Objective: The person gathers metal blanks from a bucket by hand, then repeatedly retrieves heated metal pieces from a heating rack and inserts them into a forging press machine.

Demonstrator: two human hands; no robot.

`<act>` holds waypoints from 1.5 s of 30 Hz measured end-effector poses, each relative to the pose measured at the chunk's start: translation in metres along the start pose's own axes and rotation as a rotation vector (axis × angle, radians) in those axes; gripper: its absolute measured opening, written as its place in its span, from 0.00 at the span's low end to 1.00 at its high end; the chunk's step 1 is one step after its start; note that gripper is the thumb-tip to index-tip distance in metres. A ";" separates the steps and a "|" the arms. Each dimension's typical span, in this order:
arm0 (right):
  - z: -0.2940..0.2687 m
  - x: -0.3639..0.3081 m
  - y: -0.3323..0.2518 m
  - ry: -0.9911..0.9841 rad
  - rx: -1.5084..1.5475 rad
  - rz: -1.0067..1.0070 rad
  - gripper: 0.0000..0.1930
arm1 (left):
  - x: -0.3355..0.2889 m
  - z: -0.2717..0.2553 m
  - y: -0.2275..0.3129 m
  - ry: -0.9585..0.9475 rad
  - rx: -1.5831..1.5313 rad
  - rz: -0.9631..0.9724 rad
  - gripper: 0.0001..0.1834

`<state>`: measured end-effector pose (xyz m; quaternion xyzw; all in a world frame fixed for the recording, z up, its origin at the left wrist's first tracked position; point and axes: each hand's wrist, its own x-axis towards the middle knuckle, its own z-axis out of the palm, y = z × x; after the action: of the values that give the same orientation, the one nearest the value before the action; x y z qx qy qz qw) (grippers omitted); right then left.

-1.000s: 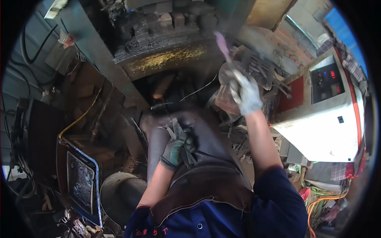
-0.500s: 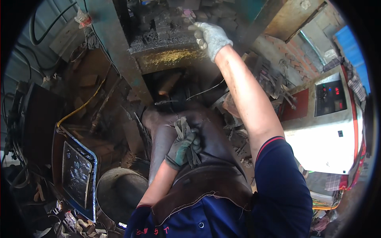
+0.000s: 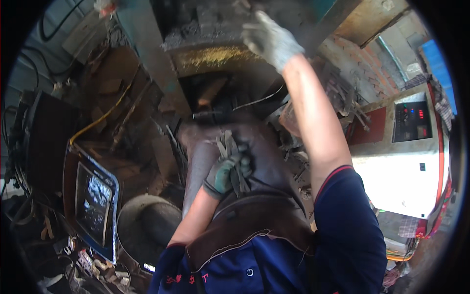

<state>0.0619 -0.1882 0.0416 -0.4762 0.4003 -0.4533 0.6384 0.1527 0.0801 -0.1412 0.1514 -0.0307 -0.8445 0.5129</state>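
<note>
2 hands: R (image 3: 271, 39) raised, L (image 3: 227, 171) w/ metal strips (image 3: 230, 152).

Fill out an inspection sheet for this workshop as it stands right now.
Surface: the lap, covered by a dark leather apron, serves as the rest; no bench top seen.
Job's things: bundle of thin metal strips standing up out of the left fist.
Clutter: metal scrap pile at right; round dark bucket at lower left.
Grippers: left hand, in a green glove, closed on the strips; right hand, in a grey glove, raised to the dark machine block, grasp unclear.
Cables: yellow hose at left; black cables at far left.
Surroundings: white control cabinet with a button panel at right.
</note>
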 end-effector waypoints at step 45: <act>-0.243 -0.209 0.137 0.827 0.597 0.018 0.10 | 0.012 -0.002 -0.013 0.141 0.132 0.079 0.11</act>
<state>-0.1961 -0.0282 -0.1297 -0.0503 0.4765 -0.6931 0.5385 0.1368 0.0757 -0.1490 0.2425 -0.0559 -0.8070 0.5356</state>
